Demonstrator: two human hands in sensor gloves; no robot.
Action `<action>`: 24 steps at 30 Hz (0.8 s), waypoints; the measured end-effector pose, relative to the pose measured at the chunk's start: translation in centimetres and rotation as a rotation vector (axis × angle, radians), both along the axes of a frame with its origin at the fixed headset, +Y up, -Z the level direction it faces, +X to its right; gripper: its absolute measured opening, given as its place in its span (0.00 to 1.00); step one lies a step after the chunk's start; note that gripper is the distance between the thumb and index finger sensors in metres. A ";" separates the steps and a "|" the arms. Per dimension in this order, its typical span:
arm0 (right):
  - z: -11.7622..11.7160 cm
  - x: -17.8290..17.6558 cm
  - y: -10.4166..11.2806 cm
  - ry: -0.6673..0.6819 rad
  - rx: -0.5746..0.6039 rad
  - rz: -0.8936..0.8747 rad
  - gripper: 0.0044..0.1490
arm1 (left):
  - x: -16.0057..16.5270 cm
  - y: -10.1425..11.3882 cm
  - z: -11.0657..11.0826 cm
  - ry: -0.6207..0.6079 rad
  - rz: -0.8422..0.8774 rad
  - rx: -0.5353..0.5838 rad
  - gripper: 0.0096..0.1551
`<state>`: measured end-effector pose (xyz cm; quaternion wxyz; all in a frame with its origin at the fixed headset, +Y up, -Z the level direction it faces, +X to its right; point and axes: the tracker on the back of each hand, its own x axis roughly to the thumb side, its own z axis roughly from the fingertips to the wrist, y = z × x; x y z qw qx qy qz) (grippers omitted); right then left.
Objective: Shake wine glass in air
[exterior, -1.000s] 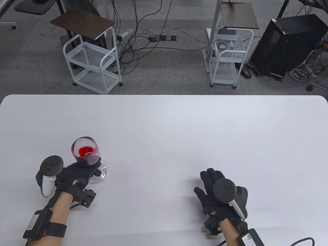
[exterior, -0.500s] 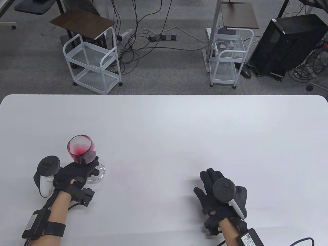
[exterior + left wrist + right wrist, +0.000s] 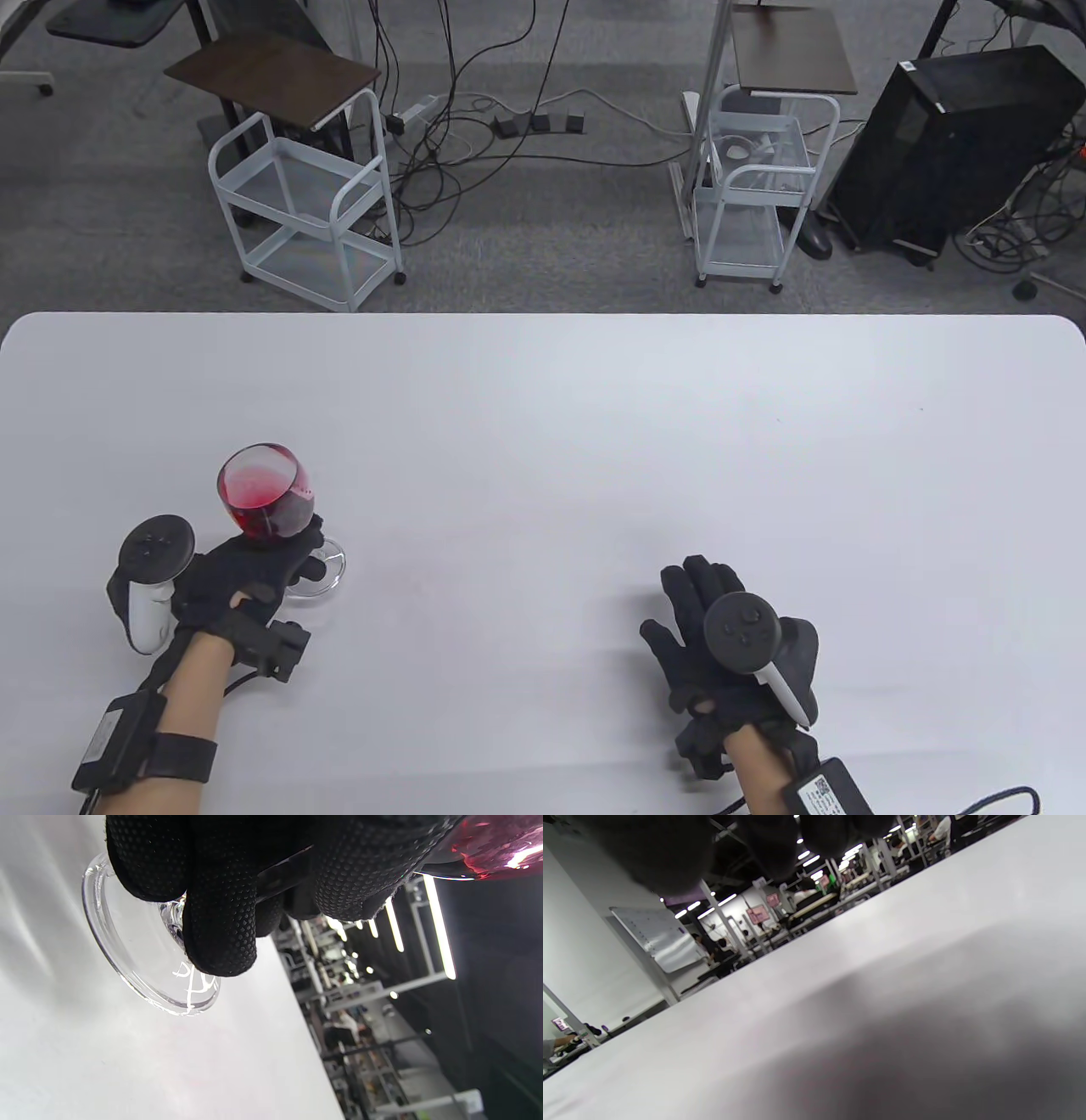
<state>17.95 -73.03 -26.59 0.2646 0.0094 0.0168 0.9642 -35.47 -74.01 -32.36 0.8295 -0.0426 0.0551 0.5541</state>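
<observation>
White rounded-corner bench (image 3: 594, 407) fills lower table view. Behind it, grey carpet floor (image 3: 543, 255) w/ two white wire-frame trolleys: one left (image 3: 305, 204), one right (image 3: 755, 187) (small white items on its top shelf). Tangle of black cables (image 3: 475, 127) btwn them; black computer tower (image 3: 959, 144) far right.

Clear wine glass (image 3: 265, 503) with red liquid — black-gloved left hand (image 3: 246, 570) — white table (image 3: 594, 424).

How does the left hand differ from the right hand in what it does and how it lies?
The left hand grips the wine glass by its stem; the right hand holds nothing. The left hand's fingers curl around the stem, while the right hand lies spread on the table. Both wear black gloves with trackers.
</observation>
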 end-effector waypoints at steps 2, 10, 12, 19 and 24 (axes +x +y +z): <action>-0.1 0.0 -0.1 -0.002 -0.005 -0.005 0.45 | -0.3 -0.1 -0.1 0.033 -0.021 -0.015 0.24; -0.2 0.1 -0.1 -0.002 -0.015 -0.005 0.45 | -0.9 -0.1 0.0 0.060 -0.001 -0.019 0.24; -0.1 0.1 -0.1 -0.001 -0.016 -0.003 0.45 | -0.6 0.1 0.2 0.028 -0.001 -0.003 0.24; -0.2 0.0 -0.2 0.001 -0.022 -0.001 0.45 | -0.8 0.2 0.2 0.024 -0.008 0.000 0.24; -0.4 0.0 -0.4 -0.002 -0.036 -0.005 0.45 | -1.2 -0.1 0.0 0.060 0.004 -0.028 0.24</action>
